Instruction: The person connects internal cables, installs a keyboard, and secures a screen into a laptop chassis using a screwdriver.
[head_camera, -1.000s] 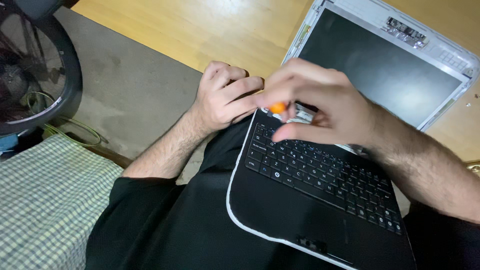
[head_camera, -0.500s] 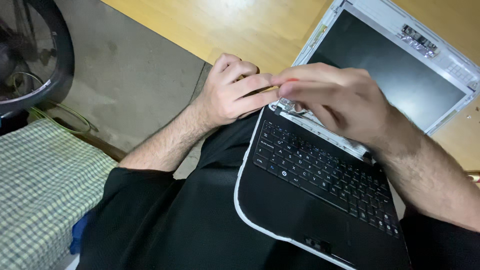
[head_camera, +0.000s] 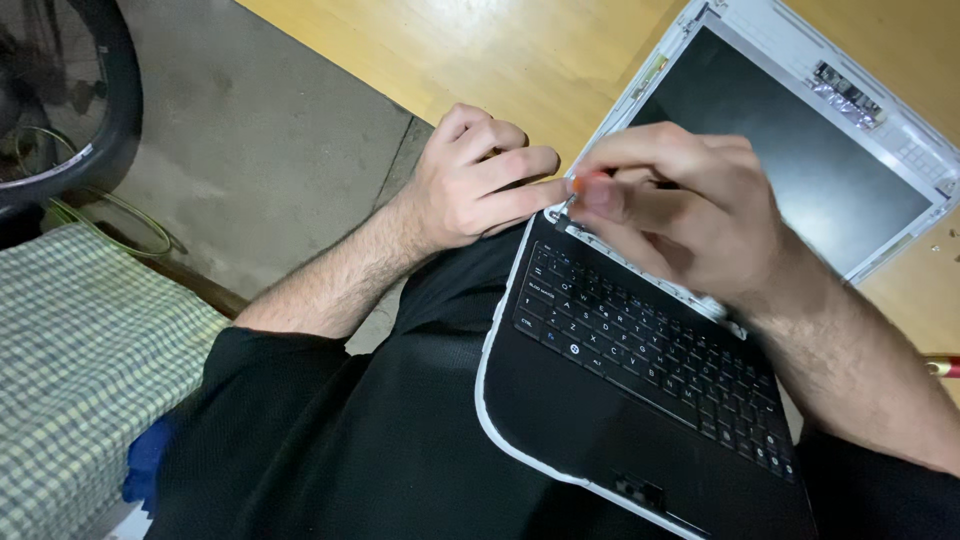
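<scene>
The laptop (head_camera: 640, 370) lies open on the person's lap, its bare screen (head_camera: 790, 150) tilted back over the wooden floor (head_camera: 480, 60). The right hand (head_camera: 690, 215) pinches a small orange screwdriver (head_camera: 580, 185) between its fingertips, with the tip at the upper left corner near the hinge. The left hand (head_camera: 480, 185) is curled, fingers pressed together, steadying that corner. The step seems to be work on a hinge screw, though I cannot see the screw itself. The next move needs the tip kept straight and the corner held firm.
</scene>
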